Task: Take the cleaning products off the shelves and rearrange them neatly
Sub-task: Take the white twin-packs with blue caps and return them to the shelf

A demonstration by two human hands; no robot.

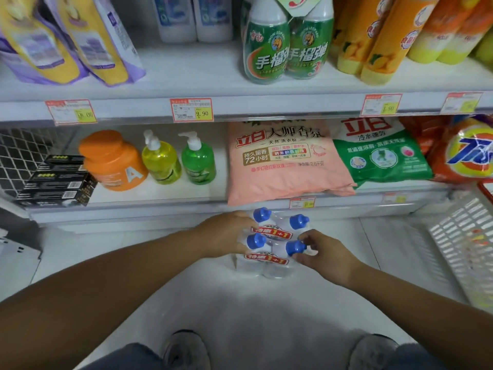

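1. Four white bottles [269, 263] with blue caps, banded in pairs by red labels, are being held upright low at the floor [240, 311], just in front of the bottom shelf [160, 206]. Whether they are resting on the floor cannot be told.
2. The left side of the group is being gripped by the left hand [226, 233], with its fingers [240, 222] curled round the bottles.
3. The near right cap [293, 247] is being pinched by the fingers [309, 237] of the right hand [325, 255].
4. The shelf behind is being occupied, right to left, by a green bag [381, 158], a pink bag [282, 169], a green pump bottle [198, 162], a yellow pump bottle [160, 162], an orange jar [112, 161] and black boxes [56, 185].
5. A white basket [464, 236] is being kept at the far right.
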